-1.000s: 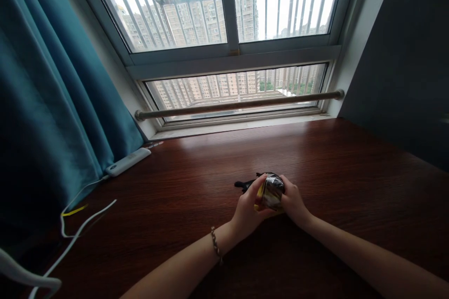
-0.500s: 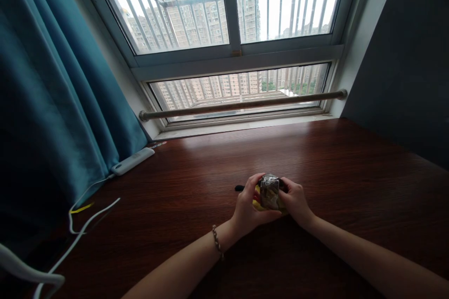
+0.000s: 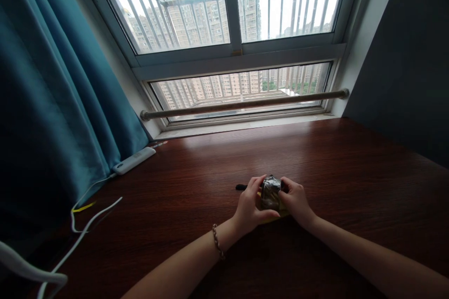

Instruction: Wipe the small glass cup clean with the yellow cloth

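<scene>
place: home room, apparently | blue curtain [image 3: 80, 93] | barred window [image 3: 235, 49] | wood-grain tabletop [image 3: 196, 159]

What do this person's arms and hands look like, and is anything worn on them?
The left hand and right hand are human and ungloved. No sleeves show on either forearm. A chain-like bracelet circles the left wrist; its material is too dim to tell. The right wrist shows none.

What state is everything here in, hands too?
Shiny package: held; opened or sealed, unclear
Left hand: curled around it
Right hand: gripping its side
Bracelet: worn
Curtain: drawn aside, in folds
White cable: curved, one end loose
White strip: lying flat
Window: shut or not, unclear
</scene>
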`<state>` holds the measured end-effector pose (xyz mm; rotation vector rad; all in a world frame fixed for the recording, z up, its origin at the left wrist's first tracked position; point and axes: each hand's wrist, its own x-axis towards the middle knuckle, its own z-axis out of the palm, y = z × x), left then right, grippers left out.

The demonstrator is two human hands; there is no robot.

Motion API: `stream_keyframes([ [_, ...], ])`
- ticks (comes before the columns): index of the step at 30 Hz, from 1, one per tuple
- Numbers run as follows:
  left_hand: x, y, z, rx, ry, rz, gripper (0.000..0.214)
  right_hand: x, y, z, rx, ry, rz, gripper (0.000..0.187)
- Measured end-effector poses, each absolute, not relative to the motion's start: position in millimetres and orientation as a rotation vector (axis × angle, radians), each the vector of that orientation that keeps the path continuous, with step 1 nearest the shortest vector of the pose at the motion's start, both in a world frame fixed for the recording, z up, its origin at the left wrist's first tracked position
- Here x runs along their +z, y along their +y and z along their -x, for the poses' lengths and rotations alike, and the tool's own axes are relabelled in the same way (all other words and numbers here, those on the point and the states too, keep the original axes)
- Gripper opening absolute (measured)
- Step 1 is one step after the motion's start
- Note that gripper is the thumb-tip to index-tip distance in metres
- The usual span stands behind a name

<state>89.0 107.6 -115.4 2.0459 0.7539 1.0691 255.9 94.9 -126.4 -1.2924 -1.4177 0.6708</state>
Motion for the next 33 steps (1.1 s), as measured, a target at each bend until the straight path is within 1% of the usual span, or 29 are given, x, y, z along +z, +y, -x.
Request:
stream_keyframes([
  [2,-117.4,107.1,-90.9,1.140,0.763,-2.182,0.101,-129.3,96.9,-256.6,0.668,-1.413,1.302,0.015],
  [4,-119.3,106.7,-93.0,1.211,0.779,-2.276,0.102,-131.1,98.3,-257.2,0.676,-1.413,1.307,0.020],
  [8,-119.6,106.3,-93.7,1.240,0.774,-2.191,0.094,-131.3,98.6,-258.1,0.693,-1.423,1.306,0.026],
  [15,-111.1,108.4,-84.7,1.137,0.854,-2.151,0.084,-130.3,93.7,-257.6,0.721,-1.491,1.275,0.014],
  [20,-110.8,114.6,-81.8,1.121,0.844,-2.172,0.064,-129.3,92.3,-255.5,0.729,-1.518,1.273,0.015],
  [22,-113.1,117.0,-82.2,1.113,0.857,-2.166,0.060,-128.7,92.5,-254.8,0.726,-1.512,1.278,0.017],
  [24,-115.9,118.4,-83.4,1.104,0.837,-2.182,0.067,-128.5,92.9,-254.6,0.721,-1.498,1.290,0.018],
  [28,-119.9,117.1,-87.4,1.116,0.745,-2.324,0.106,-129.3,94.4,-256.2,0.702,-1.464,1.327,0.018],
  [29,-120.3,116.2,-88.3,1.140,0.733,-2.350,0.110,-129.5,94.9,-256.8,0.696,-1.457,1.334,0.018],
  [31,-120.2,114.2,-89.4,1.214,0.735,-2.345,0.105,-129.8,95.9,-257.9,0.693,-1.449,1.340,0.019],
  [33,-119.2,112.7,-89.5,1.264,0.747,-2.304,0.093,-129.9,96.6,-258.6,0.702,-1.450,1.335,0.021],
])
